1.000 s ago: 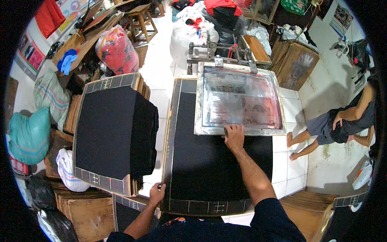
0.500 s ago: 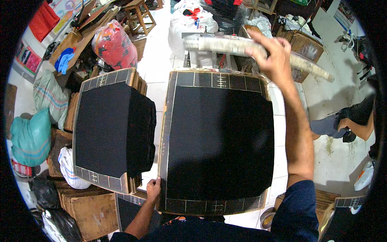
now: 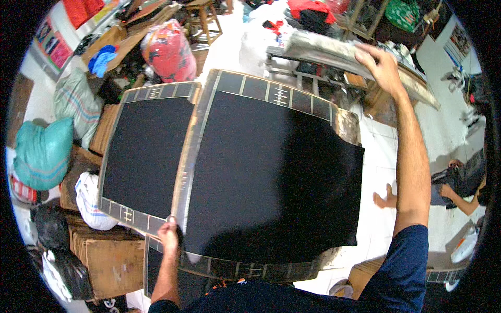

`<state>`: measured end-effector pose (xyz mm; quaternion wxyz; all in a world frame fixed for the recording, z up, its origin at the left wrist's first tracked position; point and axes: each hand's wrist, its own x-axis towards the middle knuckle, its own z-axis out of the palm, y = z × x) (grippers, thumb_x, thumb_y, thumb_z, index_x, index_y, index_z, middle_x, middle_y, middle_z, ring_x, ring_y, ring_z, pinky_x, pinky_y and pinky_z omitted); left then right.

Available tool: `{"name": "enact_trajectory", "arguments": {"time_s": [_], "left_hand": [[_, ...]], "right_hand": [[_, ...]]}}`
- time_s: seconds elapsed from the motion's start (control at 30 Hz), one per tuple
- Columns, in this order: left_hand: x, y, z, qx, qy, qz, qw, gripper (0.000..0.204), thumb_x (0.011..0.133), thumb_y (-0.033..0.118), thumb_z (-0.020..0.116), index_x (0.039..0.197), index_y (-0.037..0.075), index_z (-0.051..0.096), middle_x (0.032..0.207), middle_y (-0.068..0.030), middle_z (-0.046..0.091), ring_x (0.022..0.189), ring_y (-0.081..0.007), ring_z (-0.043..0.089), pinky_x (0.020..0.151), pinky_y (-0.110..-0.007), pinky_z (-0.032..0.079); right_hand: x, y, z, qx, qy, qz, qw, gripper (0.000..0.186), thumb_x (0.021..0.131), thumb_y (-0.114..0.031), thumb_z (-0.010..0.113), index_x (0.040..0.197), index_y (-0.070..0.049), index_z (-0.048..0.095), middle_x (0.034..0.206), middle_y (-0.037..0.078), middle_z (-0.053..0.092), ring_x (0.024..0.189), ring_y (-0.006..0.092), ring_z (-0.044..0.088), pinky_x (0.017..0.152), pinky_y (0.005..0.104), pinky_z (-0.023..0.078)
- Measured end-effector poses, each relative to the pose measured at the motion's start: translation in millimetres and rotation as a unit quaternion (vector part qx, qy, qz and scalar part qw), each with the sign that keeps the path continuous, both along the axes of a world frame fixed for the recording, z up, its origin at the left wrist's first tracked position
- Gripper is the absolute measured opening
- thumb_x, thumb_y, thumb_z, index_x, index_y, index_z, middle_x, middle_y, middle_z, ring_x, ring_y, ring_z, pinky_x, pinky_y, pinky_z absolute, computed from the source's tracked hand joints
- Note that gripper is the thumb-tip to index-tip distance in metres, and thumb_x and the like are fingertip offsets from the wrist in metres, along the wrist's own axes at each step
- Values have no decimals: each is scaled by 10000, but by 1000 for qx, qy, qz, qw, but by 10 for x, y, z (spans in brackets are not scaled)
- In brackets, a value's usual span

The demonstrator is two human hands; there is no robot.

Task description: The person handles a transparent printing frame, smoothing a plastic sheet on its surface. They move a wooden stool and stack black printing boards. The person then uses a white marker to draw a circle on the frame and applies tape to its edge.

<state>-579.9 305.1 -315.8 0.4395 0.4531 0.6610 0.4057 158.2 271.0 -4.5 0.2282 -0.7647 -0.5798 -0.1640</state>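
Observation:
In the head view, my left hand (image 3: 168, 235) pinches the near left edge of a large flat board (image 3: 258, 268), thumb on top. Black cloth (image 3: 271, 177) covers the board's middle; pale ruled lines mark its ends. The board sits askew on a worn wooden support (image 3: 347, 125), its left edge over a second board stack. Black cloth (image 3: 148, 151) also lies on that stack (image 3: 136, 218). Farther off, my right hand (image 3: 381, 68) has its fingers stretched out against a long, pale, worn bar (image 3: 334, 52), smeared by motion; whether they touch is unclear.
A pink-and-red filled bag (image 3: 169, 52) and a wooden stool (image 3: 203, 21) stand at the back. Teal sacks (image 3: 44, 154) and stacked brown boards (image 3: 112, 266) line the left. Another person's arms (image 3: 459, 198) show at the far right, near a bare foot (image 3: 383, 198).
My left hand has drawn the board left and turned it, uncovering part of its support and hiding the left stack's right side. My right hand's fingers have straightened at the bar. The view has shifted.

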Motion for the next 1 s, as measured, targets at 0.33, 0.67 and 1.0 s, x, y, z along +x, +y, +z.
{"name": "enact_trajectory", "arguments": {"time_s": [0.33, 0.67, 1.0], "left_hand": [[-3444, -889, 1282, 98, 36, 171, 980, 388, 1015, 375, 614, 746, 95, 623, 688, 67, 531, 631, -79, 447, 586, -277, 342], [-5593, -2630, 1860, 94, -12, 364, 927, 514, 1060, 433, 488, 1189, -40, 643, 1086, -92, 672, 970, -230, 611, 893, -388, 487], [-6075, -3683, 1422, 25, -73, 548, 833, 709, 1024, 540, 488, 1382, -71, 524, 1324, -159, 577, 1157, -318, 551, 1023, -451, 433]], "right_hand": [[-1288, -1006, -2912, -157, 94, -84, 980, 531, 695, -281, 877, 1181, -171, 693, 1181, 50, 665, 1118, 289, 576, 1032, 538, 330], [-1931, -648, -3462, -293, 109, -226, 922, 439, 810, -130, 763, 1242, -150, 685, 1218, 168, 622, 1192, 350, 556, 1021, 499, 429], [-6602, -156, -3557, -390, 715, 7, 580, 617, 973, -264, 664, 1454, 62, 457, 1231, 155, 654, 1094, 214, 641, 851, 350, 553]]}}
